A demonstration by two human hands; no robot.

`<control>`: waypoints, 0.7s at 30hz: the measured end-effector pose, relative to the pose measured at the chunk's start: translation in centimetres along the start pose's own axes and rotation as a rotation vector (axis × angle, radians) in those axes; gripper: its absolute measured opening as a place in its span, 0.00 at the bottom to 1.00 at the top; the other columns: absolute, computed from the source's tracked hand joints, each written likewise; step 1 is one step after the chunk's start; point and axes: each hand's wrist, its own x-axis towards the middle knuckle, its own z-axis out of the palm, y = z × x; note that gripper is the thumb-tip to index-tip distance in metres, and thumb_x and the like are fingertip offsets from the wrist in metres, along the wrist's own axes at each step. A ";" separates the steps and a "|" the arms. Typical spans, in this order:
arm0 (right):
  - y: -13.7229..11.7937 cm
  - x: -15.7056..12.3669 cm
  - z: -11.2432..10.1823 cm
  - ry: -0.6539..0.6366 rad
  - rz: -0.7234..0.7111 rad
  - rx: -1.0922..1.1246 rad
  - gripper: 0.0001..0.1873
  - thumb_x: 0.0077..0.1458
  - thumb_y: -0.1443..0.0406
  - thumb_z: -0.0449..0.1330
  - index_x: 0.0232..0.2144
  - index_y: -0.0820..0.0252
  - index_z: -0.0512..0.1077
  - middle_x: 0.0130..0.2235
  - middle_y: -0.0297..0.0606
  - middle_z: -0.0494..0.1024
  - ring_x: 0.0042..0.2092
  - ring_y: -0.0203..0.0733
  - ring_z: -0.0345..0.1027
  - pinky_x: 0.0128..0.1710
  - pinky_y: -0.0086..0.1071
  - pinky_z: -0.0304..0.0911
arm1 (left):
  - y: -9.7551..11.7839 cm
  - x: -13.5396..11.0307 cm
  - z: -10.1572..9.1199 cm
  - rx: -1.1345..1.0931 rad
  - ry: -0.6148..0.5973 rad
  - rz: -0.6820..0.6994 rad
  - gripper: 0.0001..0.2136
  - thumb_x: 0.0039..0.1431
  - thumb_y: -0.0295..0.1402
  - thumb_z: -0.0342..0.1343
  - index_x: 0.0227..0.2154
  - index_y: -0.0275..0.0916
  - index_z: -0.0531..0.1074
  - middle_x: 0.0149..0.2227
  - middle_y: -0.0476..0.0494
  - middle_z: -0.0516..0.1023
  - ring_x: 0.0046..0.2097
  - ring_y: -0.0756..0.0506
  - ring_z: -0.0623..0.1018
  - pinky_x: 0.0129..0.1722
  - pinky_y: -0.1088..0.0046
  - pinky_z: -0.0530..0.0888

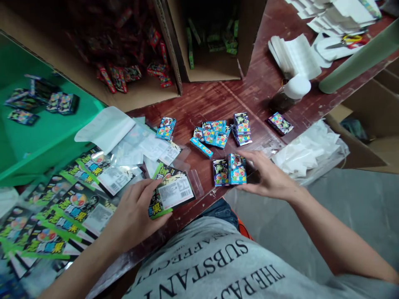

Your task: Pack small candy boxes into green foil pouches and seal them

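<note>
My left hand (140,211) is closed on a black and green printed candy pouch (174,189) with a white barcode label, near the table's front edge. My right hand (268,176) grips a small blue candy box (237,169) between thumb and fingers. Against that box's left side stands a dark purple candy box (220,172). Just behind them lie a loose pile of blue boxes (212,133) and a short stack of purple boxes (242,128). One single blue box (166,128) rests by the pouches, and a purple box (280,123) sits farther right.
Many flat pouches (71,203) cover the table's left side. Cardboard cartons (212,74) with small packs stand at the back, beside a green bin (62,137). At right are a white-capped jar (296,87), scissors (346,42), a pale tube (358,60) and a bag of white paper (305,153).
</note>
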 end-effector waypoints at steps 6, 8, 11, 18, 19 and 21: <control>-2.6 3.1 6.0 -0.045 -0.082 -0.076 0.40 0.56 0.38 0.62 0.62 0.53 0.65 0.65 0.45 0.71 0.66 0.58 0.60 0.69 0.60 0.45 | 0.3 -2.1 0.8 -0.012 -0.063 0.005 0.35 0.59 0.41 0.63 0.66 0.40 0.55 0.59 0.32 0.67 0.58 0.32 0.71 0.59 0.48 0.71; -2.0 3.0 7.0 -0.078 -0.061 -0.157 0.41 0.55 0.37 0.61 0.63 0.51 0.66 0.66 0.43 0.70 0.68 0.62 0.55 0.69 0.65 0.39 | 0.3 -2.5 1.1 -0.013 -0.057 -0.018 0.36 0.59 0.42 0.63 0.66 0.41 0.55 0.59 0.32 0.67 0.59 0.32 0.71 0.59 0.47 0.71; -0.5 2.2 6.8 -0.084 -0.091 -0.158 0.40 0.55 0.39 0.63 0.63 0.49 0.67 0.68 0.45 0.66 0.70 0.65 0.49 0.67 0.65 0.46 | 0.3 -2.6 1.3 -0.036 -0.054 -0.056 0.36 0.58 0.41 0.63 0.66 0.41 0.54 0.59 0.32 0.67 0.59 0.31 0.70 0.60 0.47 0.70; -0.2 2.5 5.4 -0.104 -0.220 0.136 0.30 0.55 0.50 0.69 0.57 0.52 0.71 0.61 0.48 0.69 0.62 0.56 0.61 0.61 0.55 0.62 | 0.1 -1.0 1.5 -0.091 -0.045 -0.076 0.37 0.55 0.41 0.65 0.65 0.41 0.58 0.59 0.32 0.68 0.59 0.31 0.70 0.61 0.47 0.69; -0.3 2.7 5.4 -0.133 -0.257 0.170 0.31 0.55 0.50 0.69 0.57 0.53 0.71 0.61 0.47 0.69 0.62 0.55 0.61 0.61 0.54 0.62 | 0.0 -0.8 1.5 -0.106 -0.050 -0.068 0.37 0.55 0.41 0.66 0.65 0.41 0.58 0.60 0.32 0.67 0.60 0.31 0.70 0.61 0.47 0.69; -0.4 3.1 5.5 -0.183 -0.312 0.208 0.31 0.55 0.50 0.69 0.57 0.53 0.71 0.61 0.46 0.69 0.63 0.54 0.60 0.62 0.53 0.62 | -0.2 -0.4 1.4 -0.140 -0.070 -0.034 0.38 0.54 0.40 0.66 0.66 0.42 0.57 0.61 0.33 0.67 0.61 0.32 0.69 0.62 0.48 0.68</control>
